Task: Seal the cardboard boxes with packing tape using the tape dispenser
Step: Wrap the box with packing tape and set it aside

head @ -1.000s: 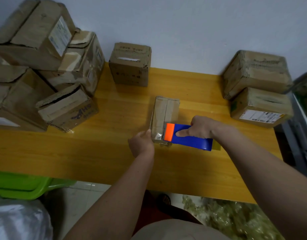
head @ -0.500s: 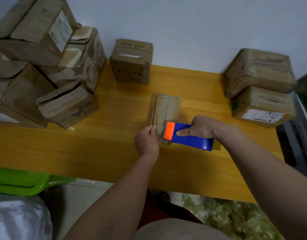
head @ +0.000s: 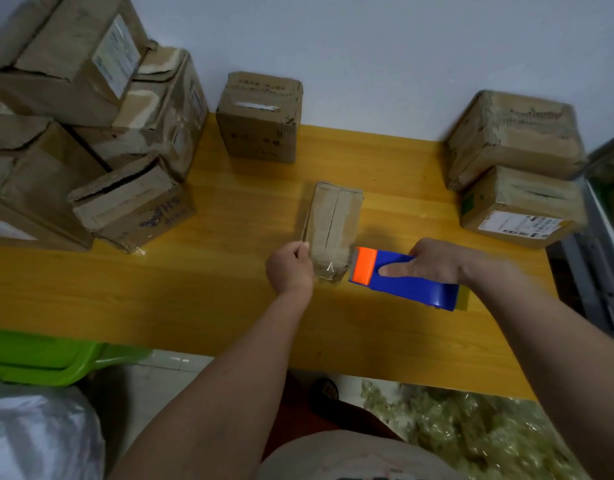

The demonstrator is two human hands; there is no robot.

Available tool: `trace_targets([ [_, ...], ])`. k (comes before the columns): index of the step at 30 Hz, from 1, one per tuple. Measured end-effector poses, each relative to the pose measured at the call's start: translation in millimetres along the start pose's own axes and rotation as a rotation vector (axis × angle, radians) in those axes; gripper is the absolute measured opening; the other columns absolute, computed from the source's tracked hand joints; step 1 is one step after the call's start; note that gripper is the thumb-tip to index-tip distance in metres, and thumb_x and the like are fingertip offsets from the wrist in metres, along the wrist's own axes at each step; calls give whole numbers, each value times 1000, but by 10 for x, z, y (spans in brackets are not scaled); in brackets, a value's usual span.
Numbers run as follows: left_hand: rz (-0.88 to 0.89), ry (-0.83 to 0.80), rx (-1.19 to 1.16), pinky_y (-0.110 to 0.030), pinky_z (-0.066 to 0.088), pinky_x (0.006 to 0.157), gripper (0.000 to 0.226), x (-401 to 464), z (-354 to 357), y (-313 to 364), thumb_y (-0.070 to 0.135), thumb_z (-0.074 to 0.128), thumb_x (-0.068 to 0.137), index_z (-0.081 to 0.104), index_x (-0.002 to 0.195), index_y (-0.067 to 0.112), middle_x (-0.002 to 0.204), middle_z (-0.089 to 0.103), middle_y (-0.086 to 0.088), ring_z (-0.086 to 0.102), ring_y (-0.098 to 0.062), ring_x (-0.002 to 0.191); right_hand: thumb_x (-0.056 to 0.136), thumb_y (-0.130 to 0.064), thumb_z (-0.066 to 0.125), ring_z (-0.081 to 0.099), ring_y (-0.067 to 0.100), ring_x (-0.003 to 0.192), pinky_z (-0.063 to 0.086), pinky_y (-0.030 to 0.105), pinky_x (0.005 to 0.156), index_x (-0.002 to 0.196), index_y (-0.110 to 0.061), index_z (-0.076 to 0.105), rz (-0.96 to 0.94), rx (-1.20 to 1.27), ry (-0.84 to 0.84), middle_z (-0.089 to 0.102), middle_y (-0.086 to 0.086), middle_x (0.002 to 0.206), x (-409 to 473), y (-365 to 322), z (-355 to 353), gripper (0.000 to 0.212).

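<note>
Box axis: small cardboard box runs from bench front edge toward the wall.
Left hand: pinching its near-left corner.
Right hand: gripping the tape dispenser just right of the box's near end.

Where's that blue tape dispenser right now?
The tape dispenser is in the right hand, on the table's near right part, its orange end beside the small box.
</note>
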State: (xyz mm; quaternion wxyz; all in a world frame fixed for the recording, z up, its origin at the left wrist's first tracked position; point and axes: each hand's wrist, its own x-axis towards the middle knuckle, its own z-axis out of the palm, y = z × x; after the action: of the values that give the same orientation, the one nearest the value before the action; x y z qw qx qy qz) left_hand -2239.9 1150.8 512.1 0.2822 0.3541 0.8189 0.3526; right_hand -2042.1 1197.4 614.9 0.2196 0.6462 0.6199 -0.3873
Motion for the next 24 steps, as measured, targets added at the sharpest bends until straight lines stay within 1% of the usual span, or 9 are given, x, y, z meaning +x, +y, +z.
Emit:
trace_targets([
  [1, 1, -6, -19, -32, 32, 55, 30, 10, -5, -11, 16, 58, 92, 59, 63, 7, 55, 49, -8, 45, -30, 61, 72, -71, 61, 50, 22, 62, 35, 30, 59, 74, -12, 50, -2, 2, 19, 56, 7, 70, 23, 1, 32, 59],
  [3, 0, -24, -75, -33, 44, 68, 19, 30, -32, -28, 17, 60, 92, 73, 85, 5, 82, 70, -14, 61, -31, 79, 73, -71, 60, 50, 21, 63, 34, 29, 58, 74, -13, 50, -5, 7, 39, 56, 7, 70, 68, -11, 80, 59],
  [5, 28, -44, -55, -33, 45, 81, 21, 26, -64, -47, 18, 59, 94, 72, 106, 6, 105, 71, -13, 64, -30, 97, 74, -71, 59, 51, 22, 66, 35, 29, 59, 77, -12, 51, -13, 22, 40, 57, 8, 73, 104, -3, 109, 59],
  [8, 310, -34, 246, -30, 32, 105, 44, -28, -95, -106, 2, 45, 96, 48, 139, 9, 144, 47, -9, 42, -26, 132, 73, -70, 59, 54, 22, 67, 36, 30, 61, 78, -12, 53, -32, 45, 51, 60, 9, 74, 126, 56, 120, 59],
  [10, 649, -201, 397, -31, 12, 118, 69, -123, -93, -170, -11, 35, 88, 21, 152, 12, 159, 18, -6, 11, -21, 147, 73, -71, 59, 55, 23, 68, 37, 31, 62, 79, -12, 55, -45, 56, 66, 61, 9, 76, 135, 95, 129, 59],
  [12, 908, -394, 629, -33, -10, 119, 79, -201, -73, -255, -3, 36, 85, -4, 152, 11, 161, -5, -9, -14, -19, 147, 73, -71, 59, 56, 23, 68, 38, 31, 63, 79, -12, 56, -55, 76, 70, 63, 9, 77, 148, 109, 152, 59],
  [15, 960, -421, 871, -33, -27, 109, 87, -161, -64, -322, 6, 40, 86, -21, 147, 11, 157, -22, -15, -29, -24, 140, 76, -69, 59, 57, 21, 69, 39, 29, 63, 81, -12, 58, -68, 104, 43, 64, 8, 78, 154, 124, 176, 57],
  [19, 901, -440, 941, -37, -18, 112, 102, -139, -72, -319, 6, 53, 81, -22, 148, 22, 153, -32, -14, -31, -27, 140, 77, -66, 59, 58, 18, 71, 39, 27, 61, 89, -12, 61, -70, 84, -25, 65, 6, 83, 48, 259, 100, 56],
  [24, 883, -427, 934, -36, -18, 110, 105, -133, -56, -312, -1, 51, 79, -31, 139, 28, 147, -37, -10, -35, -24, 135, 79, -63, 60, 59, 16, 72, 40, 26, 62, 88, -14, 60, -65, 113, -60, 64, 4, 82, -58, 391, 90, 49],
])
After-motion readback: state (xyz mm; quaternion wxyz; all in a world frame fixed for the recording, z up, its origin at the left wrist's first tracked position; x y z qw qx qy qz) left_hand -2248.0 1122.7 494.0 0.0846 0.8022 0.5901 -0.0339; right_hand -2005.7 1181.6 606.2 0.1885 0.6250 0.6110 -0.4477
